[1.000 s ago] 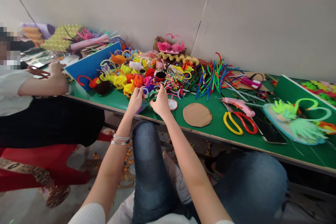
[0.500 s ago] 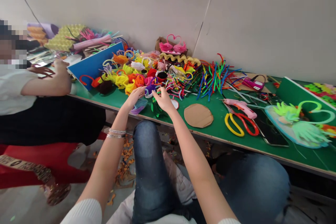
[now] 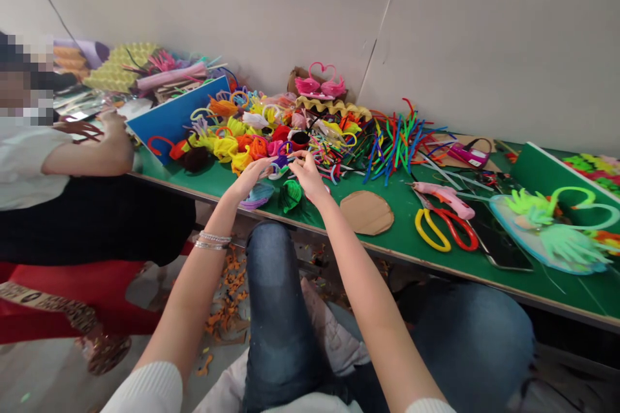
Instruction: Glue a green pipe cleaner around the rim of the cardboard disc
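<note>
My left hand (image 3: 252, 177) reaches over the front edge of the table. Its fingers point right and are pressed together at a pale curved pipe cleaner (image 3: 277, 172). From the other side, my right hand (image 3: 310, 175) bends its fingers toward the same spot, thumb and fingertips closed on the curved piece; the exact contact is small and partly hidden. Below my left hand lies a blue and lilac pipe-cleaner bundle (image 3: 258, 195). A dark green pipe-cleaner bundle (image 3: 290, 196) rests between my wrists. Behind my fingertips are purple pieces (image 3: 279, 160) of the pile.
A cardboard disc (image 3: 367, 212) lies right of my hand. Farther right are scissors (image 3: 448, 230), a pink glue gun (image 3: 444, 199), a phone (image 3: 498, 239) and green swans (image 3: 557, 229). Behind are loose pipe cleaners (image 3: 400, 145) and pink swans (image 3: 320, 85). A co-worker's arm (image 3: 92, 155) is at left.
My right hand has moved slightly up and to the right, uncovering more of the dark green bundle, and covers the small white disc more. My left hand has stayed nearly in place.
</note>
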Motion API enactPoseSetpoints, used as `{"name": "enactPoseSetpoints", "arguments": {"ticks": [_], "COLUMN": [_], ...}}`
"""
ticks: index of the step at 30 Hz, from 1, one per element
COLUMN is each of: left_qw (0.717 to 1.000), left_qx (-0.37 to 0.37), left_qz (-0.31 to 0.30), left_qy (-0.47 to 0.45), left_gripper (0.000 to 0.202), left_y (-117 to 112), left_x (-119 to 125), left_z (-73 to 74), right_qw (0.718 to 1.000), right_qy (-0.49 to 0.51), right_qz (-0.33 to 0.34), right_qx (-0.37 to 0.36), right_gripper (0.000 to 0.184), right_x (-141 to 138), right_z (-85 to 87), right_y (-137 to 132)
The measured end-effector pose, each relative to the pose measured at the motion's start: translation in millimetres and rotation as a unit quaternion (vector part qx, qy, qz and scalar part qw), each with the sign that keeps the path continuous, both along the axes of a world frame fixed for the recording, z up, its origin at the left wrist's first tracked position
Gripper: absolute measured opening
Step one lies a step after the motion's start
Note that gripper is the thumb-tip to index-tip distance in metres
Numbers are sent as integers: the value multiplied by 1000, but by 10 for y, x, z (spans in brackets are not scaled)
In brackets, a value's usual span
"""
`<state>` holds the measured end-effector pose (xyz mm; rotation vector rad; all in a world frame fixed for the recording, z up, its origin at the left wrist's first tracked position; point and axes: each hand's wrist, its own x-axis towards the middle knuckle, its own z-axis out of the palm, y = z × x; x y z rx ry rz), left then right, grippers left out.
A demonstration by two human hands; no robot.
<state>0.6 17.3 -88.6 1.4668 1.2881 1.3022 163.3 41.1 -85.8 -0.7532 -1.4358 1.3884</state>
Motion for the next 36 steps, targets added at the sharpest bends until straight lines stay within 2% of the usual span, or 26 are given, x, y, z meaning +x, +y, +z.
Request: {"name": "enactPoseSetpoints", "arguments": {"ticks": [7, 13, 17, 19, 21, 23, 26, 28, 30, 32, 36], "left_qw": [999, 983, 965, 966, 972, 978, 983, 982, 981, 980, 977], "left_qx": [-30, -92, -103, -87, -72, -68, -79, -77, -70, -68, -75], "left_qz": [-37, -54, -108, -126, -127, -117, -99, -99, -107, -111, -101], "left_qy": [-20, -148, -217, -207, -185, -159, -136, -140, -148, -152, -170], "left_gripper": [19, 21, 32, 34, 35, 37, 37, 35, 33, 33, 30], "left_y": [-5, 40, 44, 41, 36, 28, 6, -13, -33, -51, -82], "left_x": [-58, -11, 30, 40, 43, 41, 31, 15, -13, -53, -166], "left_z": [147, 180, 173, 169, 170, 173, 180, 185, 190, 197, 204], "right_qw": [995, 991, 987, 986, 984, 969, 910, 859, 827, 823, 849], "right_qy": [-79, -113, -140, -150, -169, -222, -374, -471, -525, -540, -509], "right_qz": [54, 65, 83, 65, 12, -60, -133, -147, -123, -81, 13], "right_qx": [0, 21, 12, 16, 47, 92, 120, 139, 157, 157, 140], "right_gripper": [21, 22, 18, 18, 30, 55, 93, 101, 101, 98, 91], "right_x": [122, 101, 101, 135, 189, 238, 230, 159, 77, 32, 111], "right_z": [146, 248, 247, 220, 186, 161, 158, 170, 180, 187, 192], "right_y": [2, 55, 89, 63, -16, -148, -377, -486, -528, -507, -374]}}
